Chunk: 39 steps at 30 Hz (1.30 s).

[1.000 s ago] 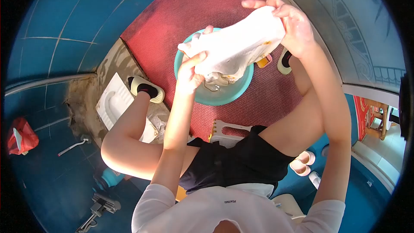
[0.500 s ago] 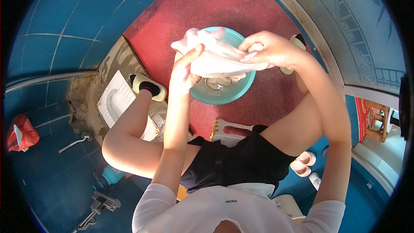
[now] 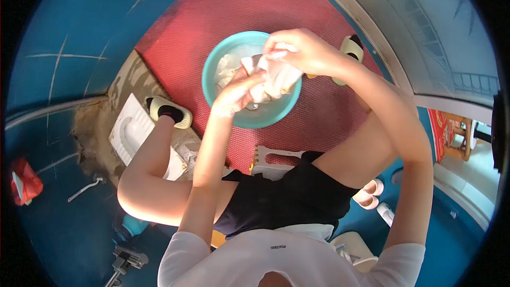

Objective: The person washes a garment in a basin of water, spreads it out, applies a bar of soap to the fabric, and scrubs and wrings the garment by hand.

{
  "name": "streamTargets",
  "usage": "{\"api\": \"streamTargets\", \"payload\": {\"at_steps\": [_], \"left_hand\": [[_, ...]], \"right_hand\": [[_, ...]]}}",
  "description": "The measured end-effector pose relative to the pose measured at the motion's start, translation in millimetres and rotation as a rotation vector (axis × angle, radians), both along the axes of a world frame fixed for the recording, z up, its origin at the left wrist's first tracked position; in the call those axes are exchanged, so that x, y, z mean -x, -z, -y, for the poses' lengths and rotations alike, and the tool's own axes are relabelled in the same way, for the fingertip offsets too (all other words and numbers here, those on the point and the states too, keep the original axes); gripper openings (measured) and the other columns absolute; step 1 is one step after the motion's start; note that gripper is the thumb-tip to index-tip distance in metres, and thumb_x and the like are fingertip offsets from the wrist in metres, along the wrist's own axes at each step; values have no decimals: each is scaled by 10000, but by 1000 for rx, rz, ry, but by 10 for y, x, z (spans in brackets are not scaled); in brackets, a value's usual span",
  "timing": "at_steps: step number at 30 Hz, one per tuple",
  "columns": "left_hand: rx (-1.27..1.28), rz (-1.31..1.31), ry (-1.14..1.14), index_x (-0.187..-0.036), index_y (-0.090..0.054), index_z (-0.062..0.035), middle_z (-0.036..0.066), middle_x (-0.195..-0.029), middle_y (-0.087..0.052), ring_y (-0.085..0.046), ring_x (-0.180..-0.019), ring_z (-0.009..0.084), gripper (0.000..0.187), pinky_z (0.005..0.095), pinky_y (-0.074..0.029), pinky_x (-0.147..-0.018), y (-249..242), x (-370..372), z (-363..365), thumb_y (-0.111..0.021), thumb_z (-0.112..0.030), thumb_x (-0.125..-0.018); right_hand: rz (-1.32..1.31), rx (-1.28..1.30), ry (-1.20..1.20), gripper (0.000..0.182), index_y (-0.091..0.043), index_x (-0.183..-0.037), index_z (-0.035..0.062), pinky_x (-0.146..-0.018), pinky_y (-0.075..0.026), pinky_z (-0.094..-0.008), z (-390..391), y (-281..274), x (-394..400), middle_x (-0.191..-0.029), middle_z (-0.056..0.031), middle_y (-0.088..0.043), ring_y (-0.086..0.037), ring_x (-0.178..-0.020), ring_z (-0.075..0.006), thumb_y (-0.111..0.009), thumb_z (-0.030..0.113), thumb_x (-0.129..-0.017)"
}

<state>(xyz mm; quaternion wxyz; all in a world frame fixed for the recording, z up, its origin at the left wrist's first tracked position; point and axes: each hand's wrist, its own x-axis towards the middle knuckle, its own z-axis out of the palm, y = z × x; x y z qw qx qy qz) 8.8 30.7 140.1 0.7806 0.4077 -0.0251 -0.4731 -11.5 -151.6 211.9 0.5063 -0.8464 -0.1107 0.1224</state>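
A teal basin [image 3: 209,69] stands on the red mat, with water and pale wet cloth [image 3: 227,66] in it. Over the basin, a white cloth [image 3: 281,78] hangs bunched between both my hands. My left hand [image 3: 239,94] comes from the lower left and grips the cloth's near left side, thumb on top. From the right, my right hand [image 3: 297,52] pinches its upper edge with curled fingers. The cloth's lower folds overlap the wet cloth in this view.
The red textured mat [image 3: 186,32] covers the floor ahead. At left is a white squat toilet [image 3: 133,130]. My feet in slippers [image 3: 183,119] flank the basin. A grey plastic stool [image 3: 273,166] is between my legs; a glazed door [image 3: 404,26] stands at right.
The cloth, stretched wide between my hands before, is now gathered smaller and lower over the basin. My right hand has moved left, and my left hand has turned inward.
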Motion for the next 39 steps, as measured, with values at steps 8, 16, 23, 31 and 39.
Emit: {"api": "streamTargets", "payload": {"at_steps": [8,16,23,31,39], "left_hand": [[-148,-251,-75,-1056,-424,14,102,-966,-528,-542,-872,178,344,313,-455,-744,759,-188,-132,-534,-62,-739],[265,-625,-543,-1020,-485,-56,65,-991,-533,-482,-937,216,384,371,-344,-858,1251,-138,-420,-486,-171,-653],[344,-455,-552,-1102,-422,-33,79,-1102,-477,-435,-1023,236,461,368,-304,-914,1493,-118,-423,-513,-217,-689],[246,-438,-471,-1104,-448,-67,80,-1106,-486,-442,-1037,222,409,395,-344,-892,1256,-61,-80,-522,-207,-727],[306,-556,-424,-1090,-458,-44,76,-1085,-499,-460,-1016,217,378,376,-357,-876,1335,-52,-127,-497,-158,-733]], "right_hand": [[84,216,-23,237,-482,-998,37,-716,-431,-331,187,560,-413,-859,-138,-579,-564,-814,-264,-506,134,-783],[-177,722,319,333,-467,-1035,11,-750,-422,-407,882,2190,-305,-929,-189,-544,-528,-871,-323,-494,205,-766],[-538,755,303,708,-346,-1153,-30,-798,-425,-361,762,2861,213,-1060,-179,-500,-503,-968,-273,-689,284,-618],[-335,840,618,332,-415,-1092,-33,-788,-421,-368,612,3292,311,-1052,-178,-460,-482,-957,-296,-406,68,-776],[-226,786,595,261,-504,-931,-41,-745,-436,-394,771,3107,241,-891,-222,-533,-531,-859,-323,-513,129,-733]]}}
